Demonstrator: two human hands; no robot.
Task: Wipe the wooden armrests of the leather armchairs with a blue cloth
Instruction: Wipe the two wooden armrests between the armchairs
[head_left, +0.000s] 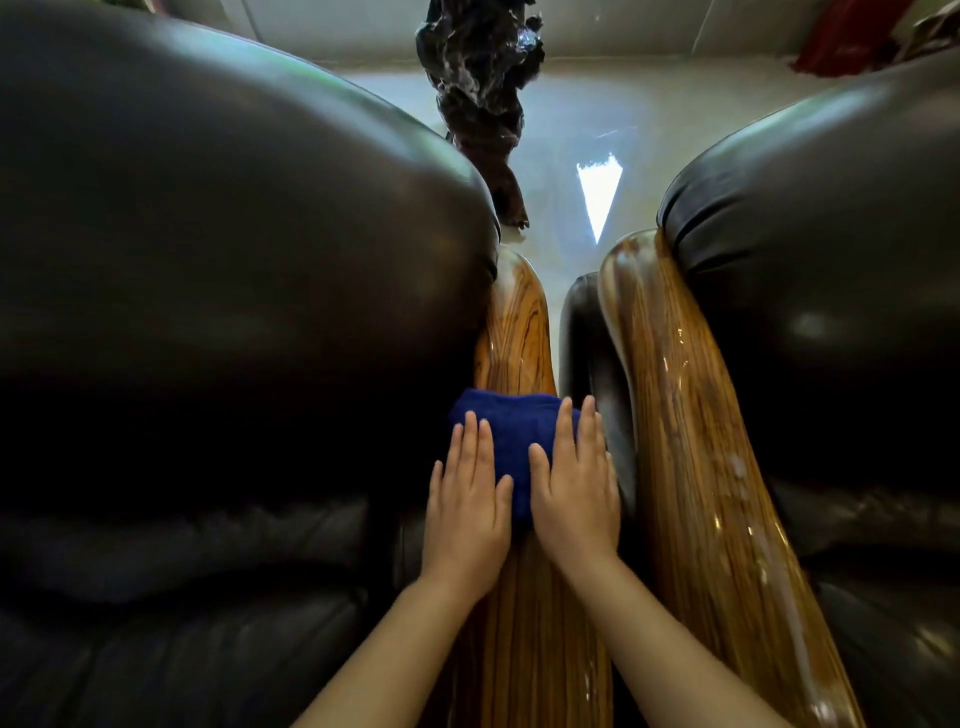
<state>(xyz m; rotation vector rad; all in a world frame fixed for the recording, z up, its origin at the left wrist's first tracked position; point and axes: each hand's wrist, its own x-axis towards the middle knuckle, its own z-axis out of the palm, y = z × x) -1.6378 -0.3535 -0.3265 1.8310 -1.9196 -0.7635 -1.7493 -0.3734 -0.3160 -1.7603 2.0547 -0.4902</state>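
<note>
left hand (466, 503) + right hand (575, 488) pressing flat, open-palmed on blue cloth (511, 434) | wiping left armrest (519, 332) mid-length | right armrest (691, 415) seemingly pending

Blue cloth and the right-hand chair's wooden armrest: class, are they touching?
Apart. The head view shows the blue cloth lying on the left armrest, with a dark gap between it and the right armrest.

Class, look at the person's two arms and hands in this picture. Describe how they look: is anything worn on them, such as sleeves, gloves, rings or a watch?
Both forearms are bare as far as the frame shows, with no sleeve in view. The left hand and right hand wear no gloves. No ring, watch or bracelet shows on the fingers or wrists. The fingernails look short and unpainted.
</note>
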